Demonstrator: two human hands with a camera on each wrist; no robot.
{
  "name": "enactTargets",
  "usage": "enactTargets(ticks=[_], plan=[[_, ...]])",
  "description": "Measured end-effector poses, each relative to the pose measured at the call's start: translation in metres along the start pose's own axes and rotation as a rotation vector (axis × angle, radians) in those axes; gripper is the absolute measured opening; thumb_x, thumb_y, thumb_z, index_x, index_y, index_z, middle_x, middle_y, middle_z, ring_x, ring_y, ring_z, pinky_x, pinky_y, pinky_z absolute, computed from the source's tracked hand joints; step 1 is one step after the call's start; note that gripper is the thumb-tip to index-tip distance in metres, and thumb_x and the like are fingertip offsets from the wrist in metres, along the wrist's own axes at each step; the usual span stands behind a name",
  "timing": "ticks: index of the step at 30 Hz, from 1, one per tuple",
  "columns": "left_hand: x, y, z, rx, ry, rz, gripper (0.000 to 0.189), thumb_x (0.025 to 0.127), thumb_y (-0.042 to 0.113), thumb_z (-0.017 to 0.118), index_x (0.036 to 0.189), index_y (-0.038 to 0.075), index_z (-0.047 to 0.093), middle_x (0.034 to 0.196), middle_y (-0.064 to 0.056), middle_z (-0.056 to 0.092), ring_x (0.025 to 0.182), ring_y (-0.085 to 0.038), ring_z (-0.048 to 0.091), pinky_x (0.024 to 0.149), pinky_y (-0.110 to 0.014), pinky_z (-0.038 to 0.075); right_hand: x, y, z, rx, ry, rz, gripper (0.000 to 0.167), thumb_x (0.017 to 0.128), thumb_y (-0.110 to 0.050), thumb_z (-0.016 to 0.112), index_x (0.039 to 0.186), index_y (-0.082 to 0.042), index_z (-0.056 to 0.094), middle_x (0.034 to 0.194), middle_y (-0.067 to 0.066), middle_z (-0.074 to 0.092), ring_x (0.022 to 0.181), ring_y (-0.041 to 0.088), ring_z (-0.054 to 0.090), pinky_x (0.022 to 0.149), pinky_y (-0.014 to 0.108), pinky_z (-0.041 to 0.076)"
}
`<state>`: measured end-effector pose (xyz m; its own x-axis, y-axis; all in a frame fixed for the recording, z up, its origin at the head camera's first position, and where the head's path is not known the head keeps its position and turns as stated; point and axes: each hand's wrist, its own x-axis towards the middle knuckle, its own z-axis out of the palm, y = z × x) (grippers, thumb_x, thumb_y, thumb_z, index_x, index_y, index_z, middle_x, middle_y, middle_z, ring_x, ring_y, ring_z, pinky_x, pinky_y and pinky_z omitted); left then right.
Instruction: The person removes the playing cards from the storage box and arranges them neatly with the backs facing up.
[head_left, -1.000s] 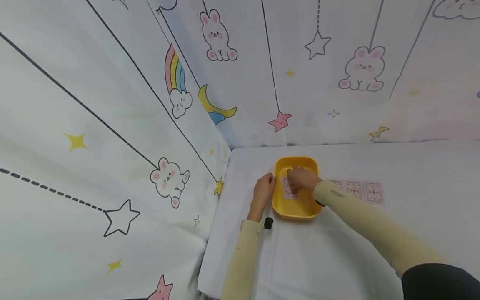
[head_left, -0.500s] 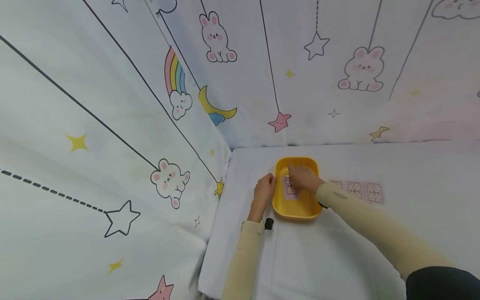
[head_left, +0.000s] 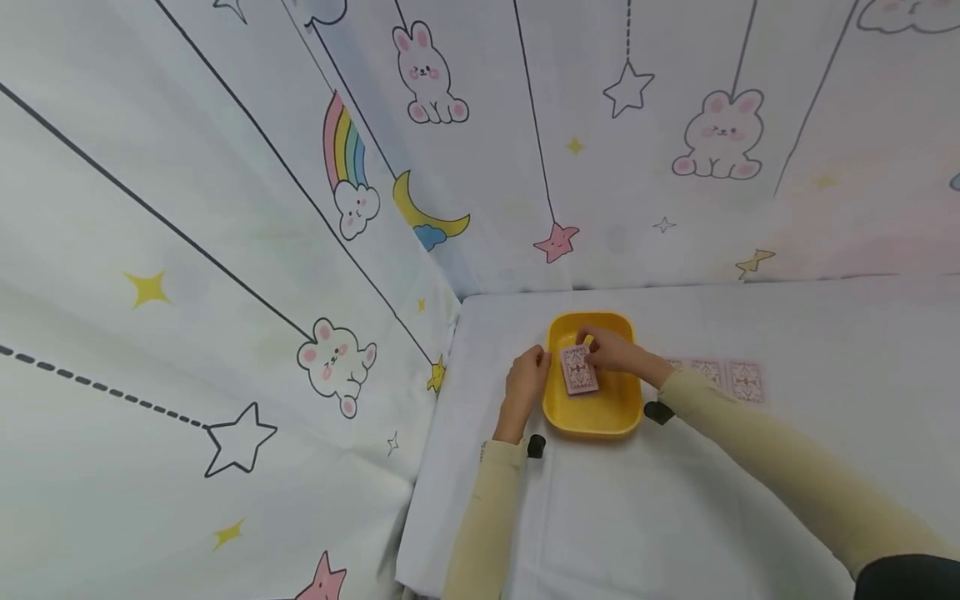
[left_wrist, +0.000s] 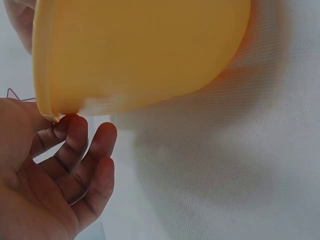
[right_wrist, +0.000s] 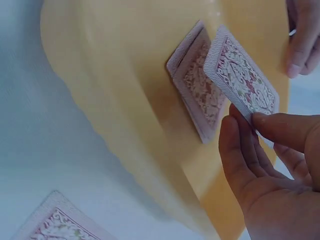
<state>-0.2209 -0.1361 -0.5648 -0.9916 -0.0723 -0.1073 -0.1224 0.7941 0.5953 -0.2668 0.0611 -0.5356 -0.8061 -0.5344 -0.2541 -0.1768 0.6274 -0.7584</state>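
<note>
Printed wall cloth at 12 & 10 o'clock; white tbl below, yellow tray on it. Hands apart: L hand pinching tray rim, 9 o'clock; R hand over tray approx. 1 o'clock, pinching 1 card just above overlapping cards in tray. Card row on tbl, tray's 3 o'clock, partly behind R sleeve.
</note>
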Motion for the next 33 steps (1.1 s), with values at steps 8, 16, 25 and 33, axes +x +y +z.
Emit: enactTargets(ticks=[8,16,25,33], plan=[[-0.001,0.004,-0.002,0.002,0.012,0.012,0.027,0.106,0.034,0.05,0.089,0.014,0.055,0.072,0.002,0.05,0.059,-0.011,0.045,0.052,-0.023,0.034,-0.026,0.014,-0.016,0.078,0.07,-0.053,0.034,0.099,-0.005,0.059,0.131,0.001,0.05,0.094,0.017,0.065,0.081,0.021,0.063,0.081,0.04,0.058],[-0.003,0.004,-0.003,-0.017,0.012,-0.006,0.026,0.106,0.032,0.05,0.09,0.012,0.055,0.073,0.0,0.052,0.06,-0.012,0.046,0.053,-0.024,0.035,-0.047,0.02,-0.024,0.113,0.121,-0.05,0.035,0.099,-0.007,0.06,0.131,0.003,0.051,0.102,0.019,0.063,0.085,0.022,0.065,0.082,0.037,0.059],[-0.003,0.002,0.001,-0.024,0.008,0.0,0.026,0.107,0.034,0.049,0.092,0.013,0.056,0.073,0.0,0.052,0.06,-0.011,0.046,0.053,-0.024,0.036,-0.065,0.035,-0.03,0.15,0.13,-0.011,0.037,0.099,-0.009,0.059,0.134,0.001,0.049,0.109,0.022,0.063,0.089,0.024,0.069,0.087,0.047,0.058],[-0.004,0.0,0.002,-0.017,0.007,-0.012,0.029,0.107,0.037,0.048,0.092,0.013,0.056,0.074,0.0,0.051,0.063,-0.012,0.047,0.055,-0.024,0.037,-0.082,0.054,-0.039,0.136,0.171,0.031,0.038,0.099,-0.01,0.059,0.134,0.0,0.048,0.109,0.023,0.063,0.091,0.025,0.069,0.089,0.05,0.057]])
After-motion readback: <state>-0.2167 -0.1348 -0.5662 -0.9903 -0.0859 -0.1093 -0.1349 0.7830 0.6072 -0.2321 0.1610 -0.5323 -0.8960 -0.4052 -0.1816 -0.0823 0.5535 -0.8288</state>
